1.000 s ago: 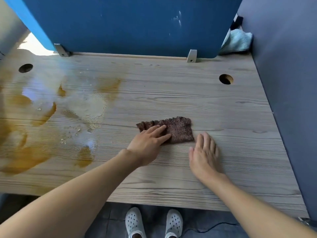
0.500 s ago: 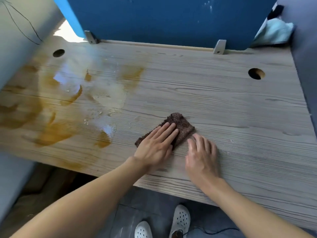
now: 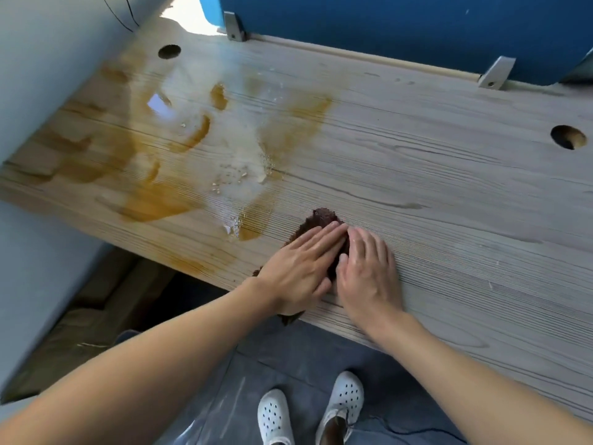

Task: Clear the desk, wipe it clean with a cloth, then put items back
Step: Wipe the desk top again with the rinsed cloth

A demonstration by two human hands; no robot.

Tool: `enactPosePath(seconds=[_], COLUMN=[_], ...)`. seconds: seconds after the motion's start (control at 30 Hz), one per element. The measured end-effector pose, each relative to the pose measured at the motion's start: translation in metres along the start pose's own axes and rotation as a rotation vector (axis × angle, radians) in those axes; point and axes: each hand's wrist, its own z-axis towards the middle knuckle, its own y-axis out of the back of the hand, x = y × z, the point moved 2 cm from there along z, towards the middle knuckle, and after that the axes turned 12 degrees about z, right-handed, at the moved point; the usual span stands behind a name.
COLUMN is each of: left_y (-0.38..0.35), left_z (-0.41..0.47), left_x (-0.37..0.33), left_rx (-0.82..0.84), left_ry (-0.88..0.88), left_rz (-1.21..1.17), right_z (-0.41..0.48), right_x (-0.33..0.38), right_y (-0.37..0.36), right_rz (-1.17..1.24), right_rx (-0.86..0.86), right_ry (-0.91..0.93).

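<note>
Just beside the spill, on the tabletop: cloth is lying | left hand, right hand are pressing it, fingers straight, gripping nothing | step: wiping | next: likely pushing cloth into spill.

**deskwatcher:** so what's the person actually wearing? only seeing arms here

**mop_head:** not much to go on tbh. The left forearm and right forearm are both bare right out to the edge of the shot. Same for the left hand and right hand, just bare hands.

**deskwatcher:** footwear?

**mop_head:** white clogs, the chunky foam-looking kind. The left shoe and right shoe both have rounded toes and rows of small round vent holes across the top. The frame cuts off the heels, so can't tell about straps.

**deskwatcher:** nails?

**mop_head:** look short, too blurry to say more.
</note>
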Motion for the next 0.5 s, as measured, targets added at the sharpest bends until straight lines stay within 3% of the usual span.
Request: enactPosePath(seconds=[0.17,0.3,0.37,0.5], left_y=[-0.013,-0.01,-0.009,-0.009], left_z=[-0.03,-0.009,-0.008,-0.047], left_x=[0.022,0.061,0.059,0.03], left_rx=[-0.004,-0.011,-0.031,-0.009], left_ry=[0.006,0.369,0.437,0.01], left_rz=[0.015,-0.021,-0.013,-0.007], right_z=[0.013,0.012,0.012,0.021], right_x=[-0.006,-0.006,-0.005,-0.005], right_y=[-0.004,-0.01,-0.009,-0.007], right_rz=[-0.106,-0.186,-0.209,-0.221], right_rx=[0.101,0.177,0.187,0.19], right_ry=[0.057,0.072,0.076,0.079])
